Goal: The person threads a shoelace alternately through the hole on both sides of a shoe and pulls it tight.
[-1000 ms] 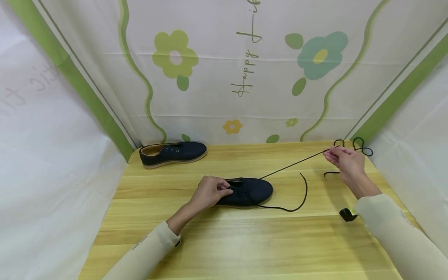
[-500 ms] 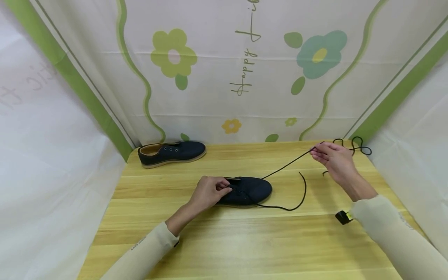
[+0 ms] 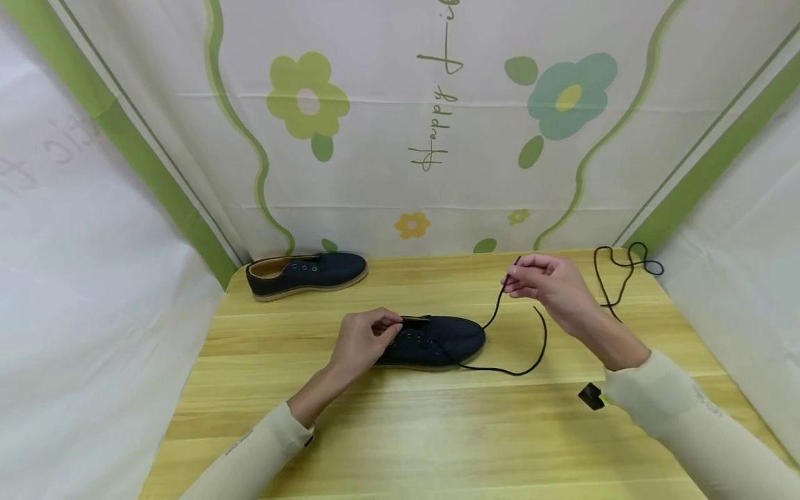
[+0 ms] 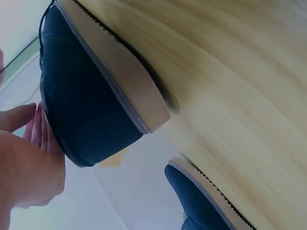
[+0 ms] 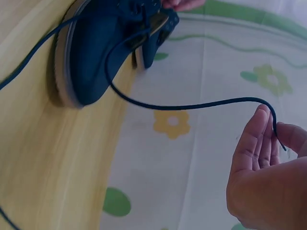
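A navy lace-up shoe (image 3: pixel 453 337) with a tan sole lies on the table, toe to the right. At its opening, my left hand (image 3: pixel 365 339) touches the upper with loosely bent fingers; in the left wrist view the thumb (image 4: pixel 19 116) stands off the shoe. Between thumb and fingertips, my right hand (image 3: pixel 553 285) pinches a black shoelace (image 3: pixel 498 309) close to its tip, above the table right of the toe. That lace hangs slackly back to the shoe in the right wrist view. Another lace end (image 3: pixel 544 340) curves over the table beside the toe.
A second navy shoe (image 3: pixel 312 273), its eyelets without lace, stands at the back left of the wooden table (image 3: pixel 437 430). Another black lace (image 3: pixel 631 262) lies looped at the back right corner. Printed fabric walls (image 3: pixel 475 187) enclose the table on three sides.
My right hand has moved left toward the shoe with the lace, which has gone from taut to slack. The left hand has slid slightly left, uncovering eyelets.
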`<control>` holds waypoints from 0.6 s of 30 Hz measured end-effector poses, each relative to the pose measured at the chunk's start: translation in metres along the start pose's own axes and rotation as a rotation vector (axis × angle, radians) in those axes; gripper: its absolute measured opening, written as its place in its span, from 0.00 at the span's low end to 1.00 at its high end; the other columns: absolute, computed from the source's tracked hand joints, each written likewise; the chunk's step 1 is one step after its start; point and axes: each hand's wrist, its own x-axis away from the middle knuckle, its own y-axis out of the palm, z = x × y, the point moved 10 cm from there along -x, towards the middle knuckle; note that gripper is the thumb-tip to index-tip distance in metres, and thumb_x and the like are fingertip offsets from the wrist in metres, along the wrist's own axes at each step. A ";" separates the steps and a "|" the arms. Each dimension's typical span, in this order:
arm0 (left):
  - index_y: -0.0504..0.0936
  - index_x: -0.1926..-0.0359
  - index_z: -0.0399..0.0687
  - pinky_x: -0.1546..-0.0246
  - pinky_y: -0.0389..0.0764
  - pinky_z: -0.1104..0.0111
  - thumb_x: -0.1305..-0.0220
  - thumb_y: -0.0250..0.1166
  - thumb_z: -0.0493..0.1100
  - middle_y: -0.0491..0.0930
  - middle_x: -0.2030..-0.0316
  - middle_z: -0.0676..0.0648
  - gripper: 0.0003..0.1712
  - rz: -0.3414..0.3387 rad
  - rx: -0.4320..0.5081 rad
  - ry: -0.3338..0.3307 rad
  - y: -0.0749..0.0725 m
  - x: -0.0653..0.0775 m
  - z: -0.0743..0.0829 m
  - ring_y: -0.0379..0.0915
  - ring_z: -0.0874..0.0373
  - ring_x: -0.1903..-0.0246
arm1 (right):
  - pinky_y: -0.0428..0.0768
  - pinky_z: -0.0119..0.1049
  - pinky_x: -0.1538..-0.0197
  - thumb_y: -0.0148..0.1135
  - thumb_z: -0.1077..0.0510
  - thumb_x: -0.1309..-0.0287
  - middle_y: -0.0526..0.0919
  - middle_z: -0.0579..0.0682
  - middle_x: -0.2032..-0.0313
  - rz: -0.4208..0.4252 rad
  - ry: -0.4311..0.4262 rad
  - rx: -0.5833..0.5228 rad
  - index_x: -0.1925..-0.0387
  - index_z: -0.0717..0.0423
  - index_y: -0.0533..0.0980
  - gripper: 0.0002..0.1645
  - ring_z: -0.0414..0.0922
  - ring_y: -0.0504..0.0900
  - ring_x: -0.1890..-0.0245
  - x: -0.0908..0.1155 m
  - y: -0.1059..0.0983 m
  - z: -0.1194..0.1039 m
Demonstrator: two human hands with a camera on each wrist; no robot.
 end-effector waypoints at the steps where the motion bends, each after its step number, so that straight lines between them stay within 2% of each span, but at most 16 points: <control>1: 0.92 0.58 0.42 0.68 0.85 0.73 0.34 0.75 0.33 0.91 0.66 0.49 0.05 0.012 0.003 0.009 -0.002 -0.001 0.002 0.85 0.65 0.71 | 0.89 0.37 0.57 0.66 0.64 0.27 0.90 0.53 0.65 -0.009 -0.002 0.021 0.59 0.65 0.81 0.06 0.45 0.90 0.65 0.000 0.007 -0.001; 6: 0.92 0.58 0.41 0.68 0.85 0.72 0.35 0.75 0.32 0.91 0.64 0.48 0.05 0.063 0.013 0.051 -0.010 -0.005 0.007 0.87 0.62 0.69 | 0.89 0.40 0.58 0.67 0.63 0.28 0.90 0.53 0.65 -0.075 -0.024 0.133 0.58 0.70 0.80 0.10 0.46 0.90 0.66 0.003 0.041 -0.009; 10: 0.92 0.57 0.44 0.68 0.86 0.71 0.36 0.76 0.32 0.91 0.63 0.48 0.07 0.080 -0.021 0.082 -0.010 -0.007 0.009 0.87 0.62 0.69 | 0.89 0.43 0.58 0.67 0.63 0.28 0.90 0.56 0.65 -0.157 -0.062 0.214 0.57 0.73 0.79 0.12 0.48 0.90 0.65 0.009 0.070 -0.015; 14: 0.92 0.53 0.45 0.66 0.87 0.67 0.35 0.76 0.33 0.91 0.60 0.47 0.10 0.056 -0.078 0.083 -0.005 -0.009 0.008 0.87 0.60 0.67 | 0.89 0.47 0.57 0.67 0.63 0.28 0.90 0.60 0.65 -0.231 -0.067 0.260 0.57 0.70 0.80 0.10 0.53 0.91 0.65 0.016 0.095 -0.012; 18: 0.91 0.51 0.46 0.62 0.88 0.62 0.35 0.76 0.34 0.91 0.55 0.46 0.12 0.011 -0.099 0.053 0.002 -0.012 0.004 0.88 0.57 0.63 | 0.89 0.50 0.58 0.68 0.61 0.29 0.89 0.63 0.64 -0.281 -0.039 0.290 0.57 0.67 0.81 0.10 0.58 0.91 0.64 0.020 0.116 -0.002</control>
